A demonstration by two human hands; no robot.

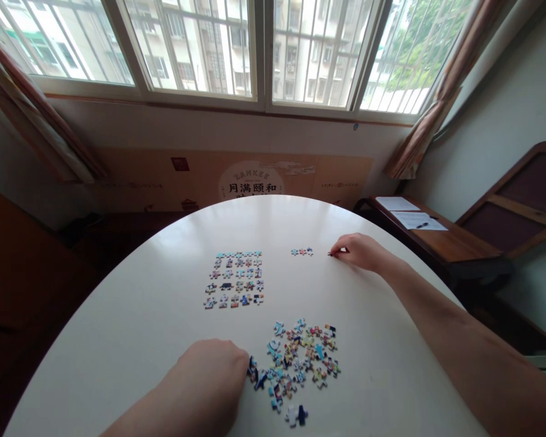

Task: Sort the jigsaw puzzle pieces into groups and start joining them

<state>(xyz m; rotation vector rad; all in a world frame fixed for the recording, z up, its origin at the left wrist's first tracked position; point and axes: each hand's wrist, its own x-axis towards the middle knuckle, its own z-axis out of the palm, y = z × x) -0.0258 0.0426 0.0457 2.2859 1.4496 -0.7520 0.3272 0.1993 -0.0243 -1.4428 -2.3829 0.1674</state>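
My right hand (355, 250) is at the far right of the white table, thumb and fingertips pinched on a small puzzle piece (330, 254) at the tabletop. Just left of it lies a short row of 3 puzzle pieces (302, 251). My left hand (216, 370) is curled closed, knuckles up, against the left edge of a loose pile of puzzle pieces (295, 358). Its fingertips are hidden beneath it, so whatever they hold cannot be made out. Dark blue pieces (253, 371) lie right beside its knuckles. Farther back, several puzzle pieces (239, 274) are laid out in neat rows.
The round white table (141, 315) reaches toward a barred window (200, 48). At the right, a wooden bench (464, 243) carries sheets of paper (414, 220) and a pen (422, 226). A printed cardboard panel (300, 173) stands behind the table.
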